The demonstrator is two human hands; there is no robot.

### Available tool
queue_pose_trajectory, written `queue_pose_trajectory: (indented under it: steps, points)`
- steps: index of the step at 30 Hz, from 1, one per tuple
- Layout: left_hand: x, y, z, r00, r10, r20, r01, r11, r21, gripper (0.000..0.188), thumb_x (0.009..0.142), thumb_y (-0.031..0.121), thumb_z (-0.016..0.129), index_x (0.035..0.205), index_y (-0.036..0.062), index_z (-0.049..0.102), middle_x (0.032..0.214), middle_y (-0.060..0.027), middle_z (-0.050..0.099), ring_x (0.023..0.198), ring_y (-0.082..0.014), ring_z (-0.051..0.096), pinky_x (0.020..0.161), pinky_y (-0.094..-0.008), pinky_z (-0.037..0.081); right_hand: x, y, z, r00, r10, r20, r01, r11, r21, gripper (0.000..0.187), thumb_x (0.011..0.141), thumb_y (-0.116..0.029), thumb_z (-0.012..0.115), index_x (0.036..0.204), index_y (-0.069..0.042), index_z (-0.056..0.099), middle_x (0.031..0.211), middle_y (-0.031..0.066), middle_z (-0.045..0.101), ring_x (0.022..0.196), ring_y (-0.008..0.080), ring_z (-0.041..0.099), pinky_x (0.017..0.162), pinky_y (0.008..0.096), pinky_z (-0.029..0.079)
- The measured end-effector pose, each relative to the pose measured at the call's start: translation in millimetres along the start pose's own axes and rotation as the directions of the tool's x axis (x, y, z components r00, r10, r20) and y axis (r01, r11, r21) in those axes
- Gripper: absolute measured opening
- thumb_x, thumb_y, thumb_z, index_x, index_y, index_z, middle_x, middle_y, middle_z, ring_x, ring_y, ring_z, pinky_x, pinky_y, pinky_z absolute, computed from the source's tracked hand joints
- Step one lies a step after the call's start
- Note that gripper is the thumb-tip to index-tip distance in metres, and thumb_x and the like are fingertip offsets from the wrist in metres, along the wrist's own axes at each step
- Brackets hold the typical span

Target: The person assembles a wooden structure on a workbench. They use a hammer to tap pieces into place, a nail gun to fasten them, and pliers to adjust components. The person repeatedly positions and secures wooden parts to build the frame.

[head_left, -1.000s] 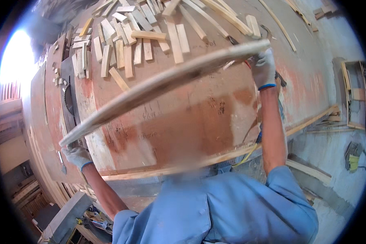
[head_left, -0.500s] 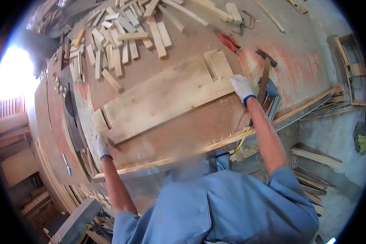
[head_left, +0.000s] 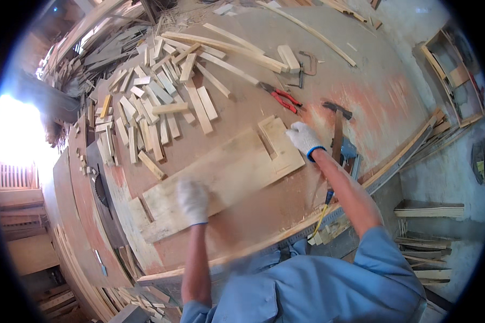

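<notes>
Two hands [head_left: 192, 202] [head_left: 306, 141] | slotted board [head_left: 237, 156] under left | metal strip [head_left: 381, 181] marks illegible

My brown workbench [head_left: 380, 70], streaked with red, bears a pale slotted board [head_left: 234, 164] lying before me. Around that board I have wooden blocks [head_left: 170, 109] at 11 o'clock, red-handled pliers [head_left: 278, 95] and a C-clamp [head_left: 313, 64] at 1, a hammer [head_left: 338, 114] at 2 and a blue nail gun [head_left: 348, 147] near 3.
</notes>
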State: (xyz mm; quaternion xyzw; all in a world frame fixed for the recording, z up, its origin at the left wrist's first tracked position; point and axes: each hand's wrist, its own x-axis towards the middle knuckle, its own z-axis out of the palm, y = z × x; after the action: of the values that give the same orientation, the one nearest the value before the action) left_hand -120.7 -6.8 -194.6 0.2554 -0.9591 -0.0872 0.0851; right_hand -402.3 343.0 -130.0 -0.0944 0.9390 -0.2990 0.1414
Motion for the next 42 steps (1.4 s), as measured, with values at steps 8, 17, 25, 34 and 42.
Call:
queue_pose_trajectory:
  steps: [8,17,25,34,42]
  points:
    - [17,106,37,0.995,-0.077,-0.058,0.070,0.990,-0.119,0.052,0.096,0.025,0.064,0.143,0.0052,0.056,0.159,-0.0276,0.040,0.150,-0.0460,0.033,0.124,-0.0627,0.023,165,-46,-47,0.988,-0.023,-0.153,0.006,0.993,-0.115,0.045,0.091,-0.046,0.064,0.106,-0.005,0.072,0.111,0.0264,0.071,0.108,0.0457,0.067,0.093,0.0534,0.052]
    - [21,111,30,1.000,-0.026,-0.012,0.025,0.997,-0.079,0.052,0.099,0.024,0.060,0.146,0.0055,0.050,0.159,-0.0290,0.039,0.151,-0.0497,0.031,0.124,-0.0641,0.021,355,159,-131,0.901,0.080,-0.426,-0.248,0.902,-0.353,0.053,0.092,-0.049,0.065,0.112,-0.001,0.072,0.117,0.0269,0.071,0.112,0.0469,0.066,0.096,0.0534,0.052]
    - [14,110,35,0.993,-0.117,0.032,0.119,0.991,-0.067,0.055,0.108,0.035,0.046,0.151,0.0010,0.045,0.162,-0.0324,0.035,0.150,-0.0528,0.032,0.122,-0.0666,0.021,440,301,-192,0.839,0.063,-0.540,-0.317,0.864,-0.392,0.069,0.096,-0.059,0.060,0.139,-0.005,0.064,0.138,0.0260,0.064,0.132,0.0424,0.058,0.108,0.0498,0.047]
    - [14,109,22,0.978,-0.111,0.174,0.109,0.994,0.021,0.059,0.106,0.030,0.044,0.157,0.0016,0.037,0.163,-0.0333,0.031,0.152,-0.0541,0.026,0.122,-0.0683,0.018,478,328,-222,0.839,-0.025,-0.543,-0.446,0.538,-0.715,0.076,0.097,-0.066,0.053,0.136,-0.002,0.066,0.130,0.0309,0.066,0.123,0.0489,0.061,0.104,0.0525,0.048]
    - [16,113,22,0.978,-0.127,0.166,0.131,0.991,-0.017,0.058,0.107,0.034,0.045,0.156,0.0040,0.038,0.165,-0.0321,0.028,0.153,-0.0533,0.023,0.123,-0.0682,0.015,438,278,-202,0.844,-0.003,-0.537,-0.421,0.616,-0.666,0.063,0.100,-0.057,0.055,0.115,0.001,0.072,0.121,0.0314,0.068,0.119,0.0480,0.062,0.099,0.0539,0.050]
